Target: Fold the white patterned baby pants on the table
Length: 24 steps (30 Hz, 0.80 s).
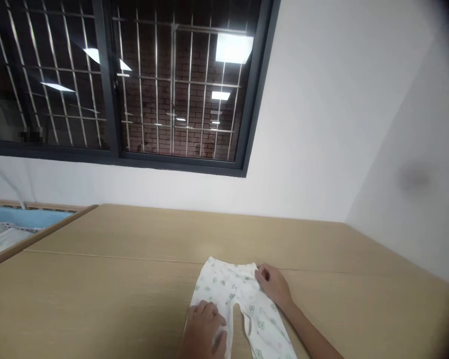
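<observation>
Across the pale wood table (134,239), your left hand (202,331) lies flat with fingers open on the printed white cotton baby trousers (224,294), at lower centre. Your right hand (273,285) touches their upper right corner, fingers slightly curled, perhaps pinching the cloth.

I'm seeing a bare left hand (202,330) and a bare right hand (274,285) on my feed, with a slim, bare right forearm (310,335) running off-frame.
</observation>
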Available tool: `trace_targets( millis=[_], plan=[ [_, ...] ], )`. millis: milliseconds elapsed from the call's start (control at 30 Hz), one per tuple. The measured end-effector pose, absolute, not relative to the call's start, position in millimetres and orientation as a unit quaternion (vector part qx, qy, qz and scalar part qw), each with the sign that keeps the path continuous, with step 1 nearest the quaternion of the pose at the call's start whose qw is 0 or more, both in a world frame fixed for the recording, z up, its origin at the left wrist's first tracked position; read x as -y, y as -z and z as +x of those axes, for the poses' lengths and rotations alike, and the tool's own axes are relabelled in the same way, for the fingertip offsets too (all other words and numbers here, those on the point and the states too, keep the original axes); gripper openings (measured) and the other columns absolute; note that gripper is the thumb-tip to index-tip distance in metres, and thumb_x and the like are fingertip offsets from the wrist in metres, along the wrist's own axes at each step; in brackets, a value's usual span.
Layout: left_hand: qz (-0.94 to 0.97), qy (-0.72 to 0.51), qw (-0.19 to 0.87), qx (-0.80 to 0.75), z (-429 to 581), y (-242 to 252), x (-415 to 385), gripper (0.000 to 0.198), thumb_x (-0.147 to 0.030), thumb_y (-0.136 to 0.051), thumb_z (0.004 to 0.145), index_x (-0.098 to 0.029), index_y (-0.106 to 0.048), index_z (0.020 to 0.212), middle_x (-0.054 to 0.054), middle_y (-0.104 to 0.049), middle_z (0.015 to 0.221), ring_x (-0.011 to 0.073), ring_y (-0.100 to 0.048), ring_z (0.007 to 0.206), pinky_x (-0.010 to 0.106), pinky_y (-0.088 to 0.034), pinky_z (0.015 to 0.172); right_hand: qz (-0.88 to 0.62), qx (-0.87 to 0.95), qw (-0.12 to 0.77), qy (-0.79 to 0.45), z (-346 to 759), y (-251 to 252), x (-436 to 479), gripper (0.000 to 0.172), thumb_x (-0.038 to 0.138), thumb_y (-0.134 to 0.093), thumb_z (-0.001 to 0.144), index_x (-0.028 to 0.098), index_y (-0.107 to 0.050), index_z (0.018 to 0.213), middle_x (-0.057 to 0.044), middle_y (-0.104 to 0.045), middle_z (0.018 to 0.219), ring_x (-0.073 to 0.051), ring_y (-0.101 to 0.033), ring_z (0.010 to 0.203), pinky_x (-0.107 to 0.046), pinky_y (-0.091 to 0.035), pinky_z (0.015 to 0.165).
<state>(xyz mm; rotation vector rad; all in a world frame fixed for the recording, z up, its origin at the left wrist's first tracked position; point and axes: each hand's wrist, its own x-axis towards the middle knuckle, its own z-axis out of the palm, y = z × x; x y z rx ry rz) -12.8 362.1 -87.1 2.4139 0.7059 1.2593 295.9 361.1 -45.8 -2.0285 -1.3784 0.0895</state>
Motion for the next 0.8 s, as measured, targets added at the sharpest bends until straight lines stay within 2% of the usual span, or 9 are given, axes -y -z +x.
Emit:
trace_targets(
  millis=[167, 300, 433, 600, 667, 700, 733, 767, 800],
  plan=[
    [0.859, -0.340, 0.220, -0.313, -16.8, 83.8, -354.1, 0.021, -0.019, -0.045, 0.092, -0.022, -0.065, 0.099, 0.006, -0.059, 0.105, 0.0222, -0.053, 0.102, 0.045, -0.040, 0.093, -0.780, 0.513, 0.357, -0.038, 305.4, 52.6, -354.0, 0.029, 0.043, -0.051, 0.089, 0.020, -0.064, 0.102, 0.000, -0.068, 0.079, -0.019, -0.063, 0.081, -0.029, -0.040, 0.072],
    [0.872, -0.266, 0.253, -0.323, -17.2, 77.6, -355.9, 0.024, -0.036, -0.044, 0.099, -0.026, -0.065, 0.107, 0.003, -0.059, 0.111, 0.0200, -0.053, 0.108, 0.045, -0.038, 0.103, -0.784, 0.504, 0.359, -0.039, 317.8, 61.0, -347.9, 0.027, 0.037, -0.055, 0.089, 0.022, -0.067, 0.108, 0.000, -0.069, 0.080, -0.019, -0.063, 0.085, -0.028, -0.039, 0.073],
    [0.865, -0.263, 0.243, -0.352, -18.2, 62.9, -354.4, 0.028, -0.047, -0.045, 0.100, -0.031, -0.065, 0.111, 0.001, -0.061, 0.107, 0.0172, -0.057, 0.103, 0.040, -0.039, 0.100, -0.789, 0.501, 0.353, -0.047, 325.5, 64.1, -341.8, 0.022, 0.035, -0.058, 0.089, 0.024, -0.069, 0.103, 0.001, -0.070, 0.081, -0.018, -0.063, 0.085, -0.027, -0.036, 0.070],
    [0.876, -0.242, 0.242, -0.340, 0.0, 41.2, -303.4, 0.036, -0.055, -0.043, 0.100, -0.031, -0.064, 0.114, 0.002, -0.061, 0.102, 0.0177, -0.058, 0.100, 0.036, -0.045, 0.097, -0.791, 0.509, 0.337, -0.045, 329.2, 62.2, -332.8, 0.021, 0.036, -0.057, 0.089, 0.019, -0.066, 0.082, 0.000, -0.070, 0.081, -0.016, -0.059, 0.078, -0.027, -0.031, 0.065],
    [0.893, -0.237, 0.197, -0.328, 21.1, 41.5, -269.7, 0.038, -0.060, -0.048, 0.096, -0.034, -0.061, 0.122, 0.002, -0.062, 0.107, 0.0189, -0.059, 0.101, 0.034, -0.050, 0.091, -0.790, 0.513, 0.332, -0.042, 331.2, 61.6, -329.6, 0.021, 0.034, -0.057, 0.089, 0.018, -0.063, 0.078, -0.001, -0.068, 0.080, -0.015, -0.056, 0.075, -0.028, -0.029, 0.064],
    [0.900, -0.265, 0.129, -0.322, 34.2, 45.3, -253.9, 0.043, -0.063, -0.057, 0.091, -0.036, -0.060, 0.123, 0.002, -0.064, 0.113, 0.0208, -0.061, 0.102, 0.034, -0.053, 0.085, -0.789, 0.516, 0.331, -0.040, 332.5, 61.6, -328.4, 0.020, 0.033, -0.057, 0.088, 0.017, -0.061, 0.076, -0.001, -0.068, 0.079, -0.015, -0.055, 0.074, -0.028, -0.027, 0.063],
    [0.907, -0.312, 0.037, -0.281, 48.2, 51.8, -240.3, 0.057, -0.069, -0.064, 0.082, -0.033, -0.059, 0.127, 0.004, -0.064, 0.120, 0.0248, -0.063, 0.103, 0.035, -0.055, 0.082, -0.787, 0.519, 0.331, -0.039, 334.0, 61.8, -327.5, 0.019, 0.031, -0.057, 0.088, 0.017, -0.060, 0.075, -0.001, -0.066, 0.078, -0.015, -0.054, 0.074, -0.028, -0.026, 0.063],
    [0.903, -0.366, -0.045, -0.222, 62.3, 60.9, -229.3, 0.064, -0.073, -0.068, 0.075, -0.029, -0.063, 0.121, 0.005, -0.068, 0.107, 0.0245, -0.066, 0.089, 0.034, -0.055, 0.072, -0.785, 0.522, 0.332, -0.038, 335.5, 62.2, -326.8, 0.019, 0.030, -0.057, 0.087, 0.017, -0.059, 0.074, -0.001, -0.065, 0.077, -0.015, -0.053, 0.073, -0.028, -0.025, 0.062],
    [0.904, -0.368, -0.118, -0.181, 75.6, 72.3, -221.0, 0.046, -0.058, -0.070, 0.081, -0.029, -0.065, 0.117, 0.003, -0.070, 0.097, 0.0212, -0.066, 0.079, 0.031, -0.054, 0.066, -0.783, 0.523, 0.335, -0.036, 337.0, 62.8, -326.2, 0.019, 0.028, -0.056, 0.087, 0.017, -0.057, 0.072, -0.001, -0.064, 0.076, -0.015, -0.052, 0.073, -0.028, -0.025, 0.062]
  ],
)
